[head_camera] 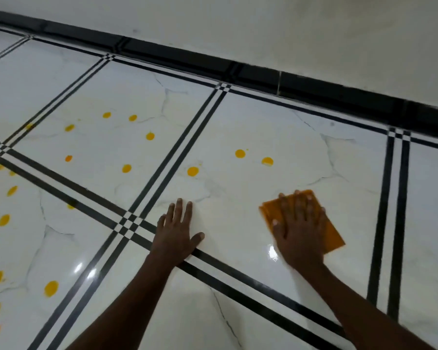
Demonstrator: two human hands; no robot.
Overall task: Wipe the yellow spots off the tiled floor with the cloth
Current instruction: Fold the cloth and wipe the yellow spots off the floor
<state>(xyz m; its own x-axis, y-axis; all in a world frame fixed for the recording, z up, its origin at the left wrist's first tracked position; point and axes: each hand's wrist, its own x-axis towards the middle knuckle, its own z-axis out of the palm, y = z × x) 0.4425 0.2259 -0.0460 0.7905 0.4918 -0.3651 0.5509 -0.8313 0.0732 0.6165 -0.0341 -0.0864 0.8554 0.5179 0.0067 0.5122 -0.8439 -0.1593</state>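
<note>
Early stage: right hand (299, 231) flat, fingers straight, pressing folded orange cloth (331, 233) onto glossy white tiled floor (238, 286); left hand (176, 234) spread flat on floor beside it; many yellow spots (240, 153) unwiped toward the wall and floor's left edge

On the glossy white black-lined tiled floor (238, 117), the right hand (299, 231) lies flat on the folded orange cloth (331, 231) lower right, left hand (175, 233) centre, round yellow spots (192, 171) above and left.
</note>
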